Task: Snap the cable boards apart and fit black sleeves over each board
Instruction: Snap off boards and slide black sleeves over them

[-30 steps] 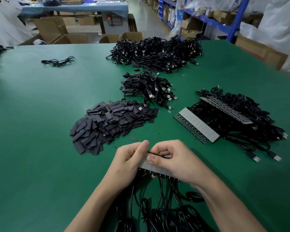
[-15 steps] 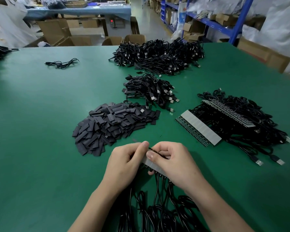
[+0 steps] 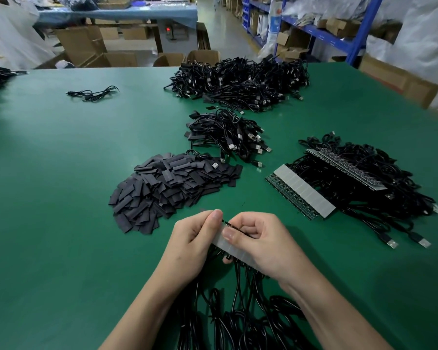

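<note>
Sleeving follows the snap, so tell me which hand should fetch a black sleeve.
Left, probably. The sleeve pile lies ahead and to the left of both hands, nearer the left hand, which pinches only the end of the board strip; the right hand grips the rest.

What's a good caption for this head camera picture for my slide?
Left hand and right hand grip a strip of cable boards above the green table, black sleeves piled nearby.

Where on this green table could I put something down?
Bare: the whole left side of the table, between the sleeve pile and the lone cable, and the near right corner below the board strips. Crowded: the middle and right, with cable heaps.
</note>
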`<state>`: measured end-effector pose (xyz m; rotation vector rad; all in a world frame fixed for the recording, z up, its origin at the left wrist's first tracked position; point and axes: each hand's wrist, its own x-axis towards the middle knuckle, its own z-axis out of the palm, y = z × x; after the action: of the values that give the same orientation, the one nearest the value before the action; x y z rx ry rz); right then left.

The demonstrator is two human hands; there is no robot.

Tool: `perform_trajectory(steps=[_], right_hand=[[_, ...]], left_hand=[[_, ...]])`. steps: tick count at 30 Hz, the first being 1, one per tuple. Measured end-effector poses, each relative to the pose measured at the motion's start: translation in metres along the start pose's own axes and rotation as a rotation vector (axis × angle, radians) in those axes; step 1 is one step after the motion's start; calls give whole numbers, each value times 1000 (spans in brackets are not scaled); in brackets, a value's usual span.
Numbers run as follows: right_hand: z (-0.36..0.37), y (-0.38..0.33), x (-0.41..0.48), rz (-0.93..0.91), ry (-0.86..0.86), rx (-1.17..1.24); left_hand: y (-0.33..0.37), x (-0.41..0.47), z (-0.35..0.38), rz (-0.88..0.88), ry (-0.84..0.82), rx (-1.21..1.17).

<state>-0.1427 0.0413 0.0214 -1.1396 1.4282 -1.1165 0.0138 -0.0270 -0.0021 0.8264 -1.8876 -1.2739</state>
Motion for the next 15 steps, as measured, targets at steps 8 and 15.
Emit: perform_trajectory(steps=[8, 15], right_hand=[[-1, -1, 0, 0, -48, 49], [-4, -4, -2, 5, -99, 102]], left_hand=[[-1, -2, 1, -29, -43, -105], [3, -4, 2, -72, -30, -168]])
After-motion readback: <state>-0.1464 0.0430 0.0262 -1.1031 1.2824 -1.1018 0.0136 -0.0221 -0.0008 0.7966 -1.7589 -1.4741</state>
